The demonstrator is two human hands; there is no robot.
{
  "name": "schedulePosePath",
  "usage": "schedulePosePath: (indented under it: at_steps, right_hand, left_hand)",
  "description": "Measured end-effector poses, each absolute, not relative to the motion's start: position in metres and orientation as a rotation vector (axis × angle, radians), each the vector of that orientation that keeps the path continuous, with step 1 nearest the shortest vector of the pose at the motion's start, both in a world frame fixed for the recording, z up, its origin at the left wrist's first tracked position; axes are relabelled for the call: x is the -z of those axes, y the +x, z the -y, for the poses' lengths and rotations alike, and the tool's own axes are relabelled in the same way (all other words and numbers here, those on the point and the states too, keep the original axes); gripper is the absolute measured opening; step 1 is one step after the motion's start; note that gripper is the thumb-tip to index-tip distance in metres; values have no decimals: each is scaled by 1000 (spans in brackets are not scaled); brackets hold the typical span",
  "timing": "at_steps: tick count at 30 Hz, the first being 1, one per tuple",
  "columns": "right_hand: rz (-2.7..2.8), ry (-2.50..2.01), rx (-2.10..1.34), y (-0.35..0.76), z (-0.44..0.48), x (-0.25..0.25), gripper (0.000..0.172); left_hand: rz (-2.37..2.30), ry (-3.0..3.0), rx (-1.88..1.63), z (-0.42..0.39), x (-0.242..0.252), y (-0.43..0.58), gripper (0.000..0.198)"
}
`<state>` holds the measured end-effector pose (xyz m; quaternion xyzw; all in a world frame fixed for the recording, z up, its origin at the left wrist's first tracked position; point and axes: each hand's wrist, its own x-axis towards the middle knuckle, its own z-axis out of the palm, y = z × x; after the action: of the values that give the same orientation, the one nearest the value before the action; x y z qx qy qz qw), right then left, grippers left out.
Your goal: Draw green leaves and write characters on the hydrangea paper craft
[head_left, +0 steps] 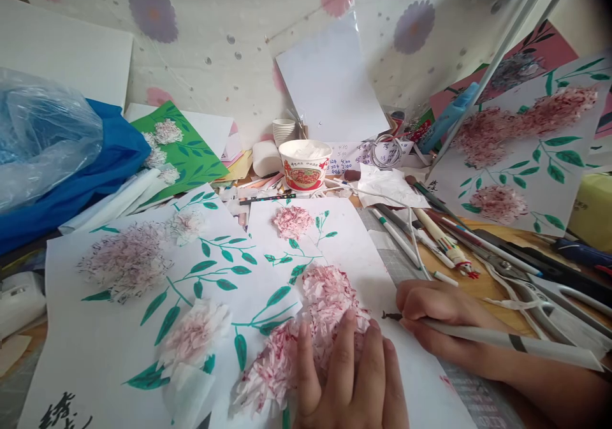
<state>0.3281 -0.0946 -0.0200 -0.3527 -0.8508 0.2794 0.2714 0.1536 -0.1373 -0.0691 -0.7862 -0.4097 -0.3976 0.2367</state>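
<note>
Left hand (347, 378) flat, fingers spread, on pink tissue-paper flower (329, 301); right hand (437, 317) pinches white brush pen (507, 340) w/ tip on white paper sheet (368, 257). Keep sheet pinned, strokes light.

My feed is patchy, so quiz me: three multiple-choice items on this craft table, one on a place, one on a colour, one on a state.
1. Where does the left hand rest?
A. on the pink paper flower
B. on the blue bag
C. on the scissors

2. What colour are the painted leaves?
A. yellow
B. green
C. black

3. What is the right hand doing?
A. lying open and empty
B. holding a brush
C. holding a cup

Answers:
1 A, fingers lie on the petals.
2 B, the stems are green too.
3 B, its dark tip meets the sheet.
</note>
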Motion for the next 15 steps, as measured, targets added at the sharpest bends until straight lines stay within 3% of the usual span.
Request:
schedulePosePath:
  at_steps: [15]
  right_hand:
    - [2322,-934,-785,329,94,17,16]
  left_hand:
    - [1113,-2199,1074,137,68,153,25]
